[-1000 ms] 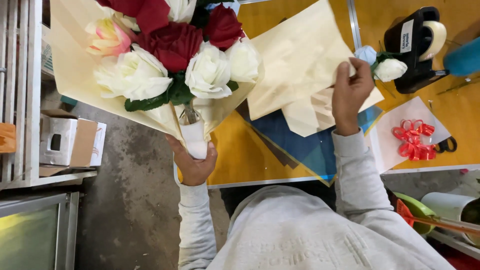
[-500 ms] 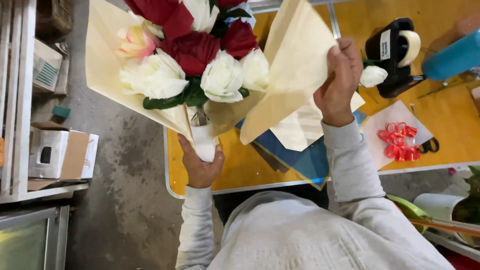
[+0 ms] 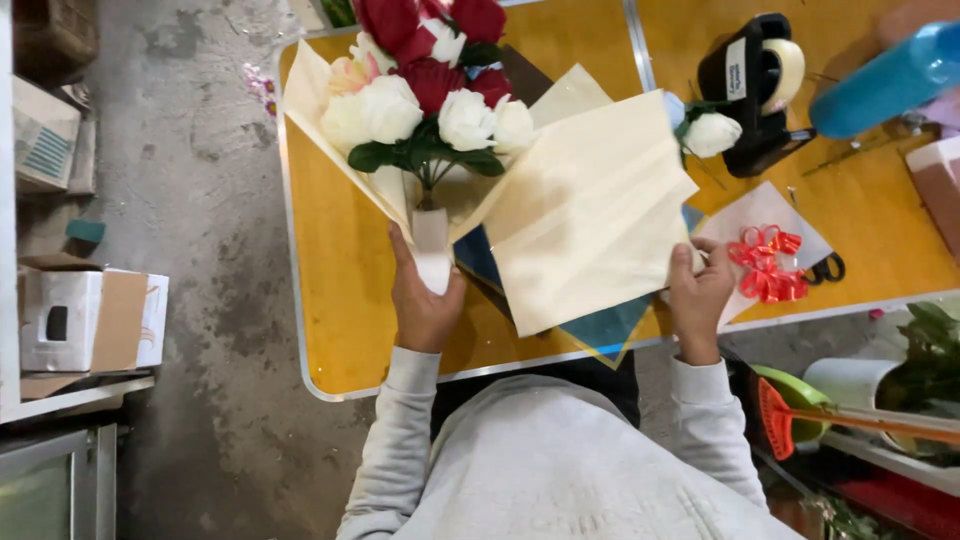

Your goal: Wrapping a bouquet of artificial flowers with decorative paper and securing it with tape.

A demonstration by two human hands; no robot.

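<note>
A bouquet (image 3: 432, 80) of white, red and pink roses sits in cream wrapping paper over the orange table (image 3: 340, 270). My left hand (image 3: 425, 295) grips the white-wrapped stem end of the bouquet from below. My right hand (image 3: 700, 295) holds the lower right edge of a large cream paper sheet (image 3: 590, 215), which spreads from the bouquet toward the right. Blue paper (image 3: 600, 330) lies under that sheet.
A single white rose (image 3: 712, 133) lies beside a black tape dispenser (image 3: 760, 85). Red ribbon bows (image 3: 768, 265) and scissors (image 3: 825, 268) lie at the right. A blue cylinder (image 3: 885, 80) is far right. Cardboard boxes (image 3: 90, 320) stand on the floor at left.
The bouquet has come down lower over the table. My right hand moved from the sheet's top to its lower right edge, and the cream sheet now lies spread out flat.
</note>
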